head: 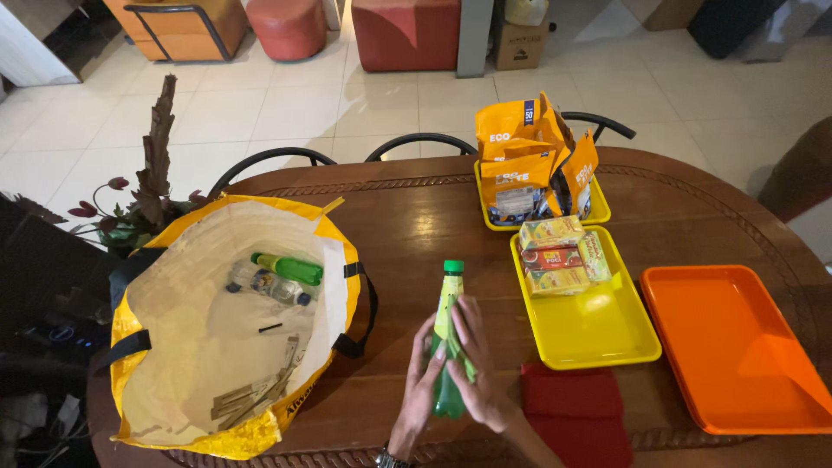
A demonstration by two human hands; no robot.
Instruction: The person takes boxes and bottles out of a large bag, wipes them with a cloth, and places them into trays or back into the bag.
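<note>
Upright, green bottle (448,347) between left hand (419,386), right hand (475,373).

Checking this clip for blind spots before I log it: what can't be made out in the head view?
- Green bottle: its middle is covered by the left hand and right hand.
- Yellow bag: the slips at the bottom are too small to identify.
- Orange tray: its right corner is cut off by the frame edge.
- Orange packets: they hide most of the back yellow tray.
</note>
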